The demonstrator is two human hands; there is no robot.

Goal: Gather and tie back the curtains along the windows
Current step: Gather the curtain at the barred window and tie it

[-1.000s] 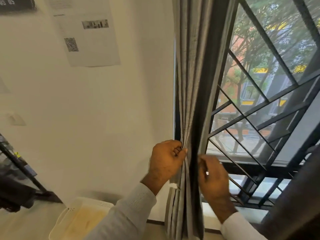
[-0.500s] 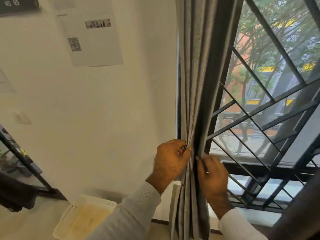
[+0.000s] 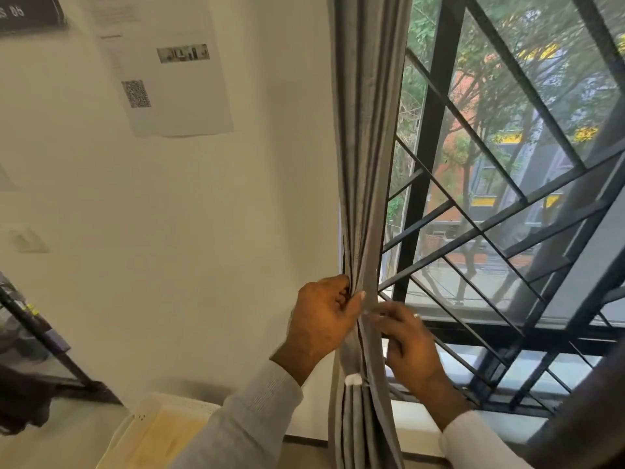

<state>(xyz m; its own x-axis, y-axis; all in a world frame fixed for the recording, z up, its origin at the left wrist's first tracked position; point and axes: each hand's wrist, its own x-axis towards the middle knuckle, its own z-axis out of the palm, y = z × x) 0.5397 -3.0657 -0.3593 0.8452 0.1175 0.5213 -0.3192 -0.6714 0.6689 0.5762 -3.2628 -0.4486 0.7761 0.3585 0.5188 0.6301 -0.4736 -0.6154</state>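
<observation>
A grey curtain (image 3: 367, 137) hangs bunched into narrow folds at the window's left edge, beside the white wall. My left hand (image 3: 324, 319) grips the gathered folds from the left, thumb across the front. My right hand (image 3: 411, 346) is on the right side of the bundle, fingers curled and pinching the fabric's edge just below my left thumb. A small white tag (image 3: 353, 379) shows on the folds under my hands. A second dark curtain (image 3: 588, 418) fills the bottom right corner.
The window has a black metal grille (image 3: 490, 211) with slanted bars close behind the curtain. A white plastic bin (image 3: 162, 431) stands on the floor below left. Papers (image 3: 169, 69) are stuck on the wall. A dark rack (image 3: 37, 333) stands at far left.
The bundle has been drawn tighter and slimmer. My right hand has moved in against the folds, close to my left thumb. The view has shifted a little nearer.
</observation>
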